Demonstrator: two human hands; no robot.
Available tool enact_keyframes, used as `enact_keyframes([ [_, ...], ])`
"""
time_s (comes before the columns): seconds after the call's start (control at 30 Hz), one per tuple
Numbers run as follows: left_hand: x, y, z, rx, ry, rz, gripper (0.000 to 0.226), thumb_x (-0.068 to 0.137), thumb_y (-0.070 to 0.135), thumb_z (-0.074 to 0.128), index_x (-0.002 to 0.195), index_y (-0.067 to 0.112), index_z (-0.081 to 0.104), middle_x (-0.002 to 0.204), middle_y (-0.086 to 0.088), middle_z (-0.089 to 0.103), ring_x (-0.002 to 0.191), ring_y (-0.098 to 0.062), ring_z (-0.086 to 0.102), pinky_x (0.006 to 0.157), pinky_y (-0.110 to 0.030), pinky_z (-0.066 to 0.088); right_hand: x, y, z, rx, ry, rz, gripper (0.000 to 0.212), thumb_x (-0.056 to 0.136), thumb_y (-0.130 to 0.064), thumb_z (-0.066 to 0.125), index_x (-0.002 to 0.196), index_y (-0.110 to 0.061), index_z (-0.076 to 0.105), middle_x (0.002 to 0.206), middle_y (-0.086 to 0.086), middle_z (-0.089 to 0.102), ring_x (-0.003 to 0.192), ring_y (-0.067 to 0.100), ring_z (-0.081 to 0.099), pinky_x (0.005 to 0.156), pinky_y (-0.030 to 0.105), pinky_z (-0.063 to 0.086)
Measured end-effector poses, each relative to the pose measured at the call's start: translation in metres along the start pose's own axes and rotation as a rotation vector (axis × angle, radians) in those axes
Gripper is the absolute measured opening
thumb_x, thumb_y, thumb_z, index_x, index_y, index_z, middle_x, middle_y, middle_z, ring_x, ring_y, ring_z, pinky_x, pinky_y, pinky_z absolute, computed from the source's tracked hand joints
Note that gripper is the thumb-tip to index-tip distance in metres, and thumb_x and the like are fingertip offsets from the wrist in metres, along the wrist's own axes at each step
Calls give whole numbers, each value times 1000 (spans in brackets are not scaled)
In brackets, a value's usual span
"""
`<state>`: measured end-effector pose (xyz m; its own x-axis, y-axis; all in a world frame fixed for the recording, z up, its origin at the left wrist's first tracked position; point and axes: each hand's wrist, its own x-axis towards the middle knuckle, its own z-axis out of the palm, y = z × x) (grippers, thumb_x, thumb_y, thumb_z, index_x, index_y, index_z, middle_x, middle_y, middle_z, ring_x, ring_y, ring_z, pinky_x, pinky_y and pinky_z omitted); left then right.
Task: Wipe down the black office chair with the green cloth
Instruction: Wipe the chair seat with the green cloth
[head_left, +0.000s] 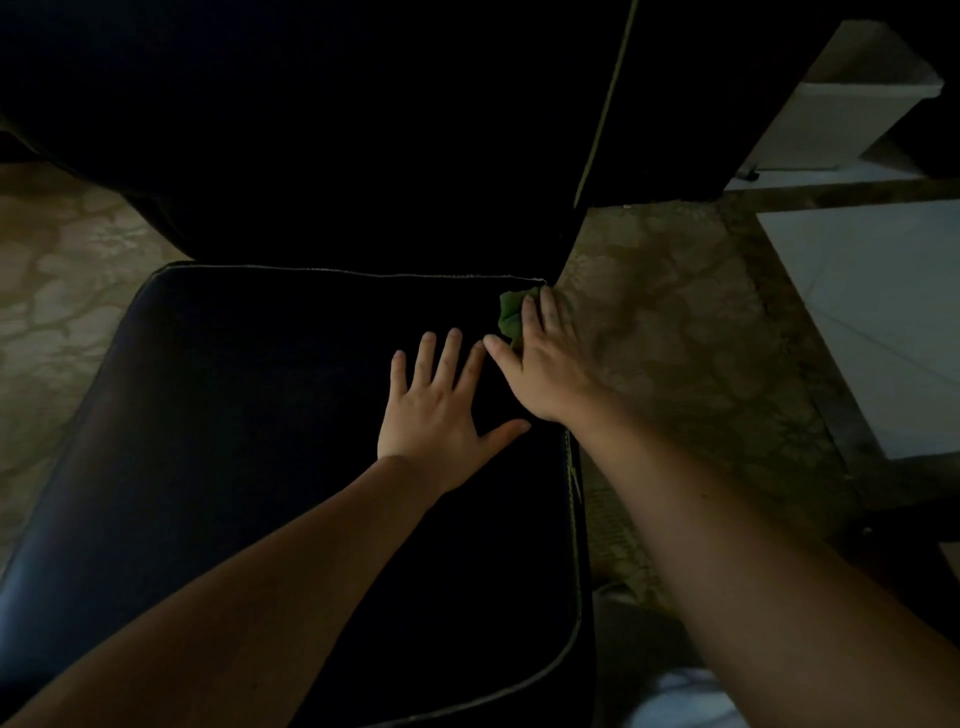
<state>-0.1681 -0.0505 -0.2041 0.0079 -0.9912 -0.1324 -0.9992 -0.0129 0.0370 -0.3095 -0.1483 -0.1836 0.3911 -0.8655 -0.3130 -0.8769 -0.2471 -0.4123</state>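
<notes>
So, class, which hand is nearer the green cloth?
Right. The right hand presses on the green cloth at the far right corner of the chair seat; the left hand lies flat on the seat just left of it, off the cloth.

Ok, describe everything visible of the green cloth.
The green cloth is a small, crumpled wad of soft-looking fabric, mostly hidden under the right hand, whose fingers lie over it. Only a bunched fold shows beside the fingers. It sits at the back right corner of the black chair seat, by the piped edge, where seat meets backrest. The dim light hides its weave.
</notes>
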Motion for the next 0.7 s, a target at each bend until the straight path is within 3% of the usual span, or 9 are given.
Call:
enact_keyframes([
  [0.3, 0, 1, -3, -9, -18, 4, 102, 84, 91, 7, 163, 28, -3, 171, -6, -6, 157, -31, -8, 125, -56, 5, -14, -7, -3, -8, -9, 44, 82, 103, -64, 25, 162, -12, 0, 170, 10, -6, 156, 28, -4, 124, 44, 8],
  [0.5, -10, 7, -11, -52, -120, -30, 99, 78, 91, 8, 160, 38, -12, 170, -2, -15, 155, -35, -13, 115, -76, 7, -16, -5, 4, -8, 31, 42, 83, 103, -64, 25, 162, -11, 1, 170, 9, -8, 156, 26, -6, 126, 44, 7],
  [0.7, -19, 3, -9, -36, -132, -28, 99, 78, 94, 8, 158, 40, -14, 169, -2, -18, 154, -39, -17, 113, -79, 6, -8, -8, -9, 58, -32, 38, 79, 104, -61, 24, 162, -15, -2, 169, 5, -14, 156, 24, -10, 126, 45, 6],
])
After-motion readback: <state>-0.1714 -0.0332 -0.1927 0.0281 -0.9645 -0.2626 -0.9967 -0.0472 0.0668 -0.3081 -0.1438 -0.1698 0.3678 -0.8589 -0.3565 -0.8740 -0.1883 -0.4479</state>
